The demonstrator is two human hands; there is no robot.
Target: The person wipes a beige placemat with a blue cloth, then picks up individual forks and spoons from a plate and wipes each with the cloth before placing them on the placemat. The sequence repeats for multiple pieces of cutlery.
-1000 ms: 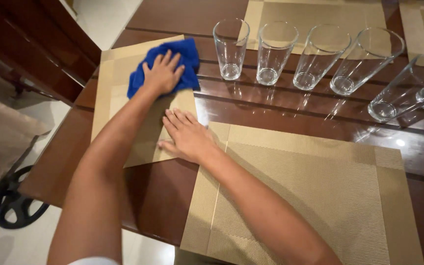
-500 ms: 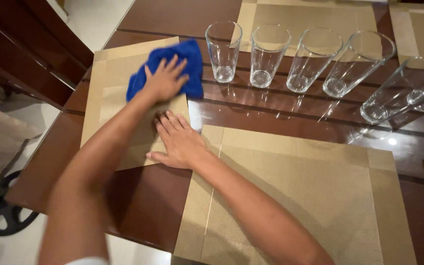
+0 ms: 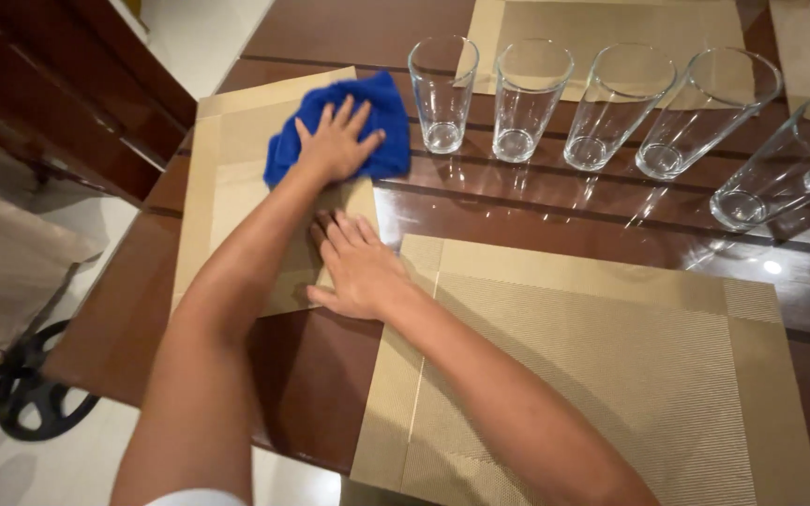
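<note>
My left hand [image 3: 335,145] lies spread on a blue cloth [image 3: 382,103] and presses it onto the far right corner of a beige placemat [image 3: 232,187] at the table's left end. The cloth's right edge reaches almost to the nearest clear glass [image 3: 442,89]. My right hand [image 3: 360,267] rests flat, fingers together, on the same placemat's near right corner and holds it down. It holds nothing.
A row of several clear tall glasses [image 3: 611,108] stands along the dark wooden table [image 3: 311,375]. A larger beige placemat [image 3: 592,365] lies in front of me and others at the far side. A wooden chair [image 3: 67,84] and a black wheeled base [image 3: 35,403] are to the left.
My left hand has slid the blue cloth a little to the right, closer to the first glass. My right hand stays pressed on the placemat.
</note>
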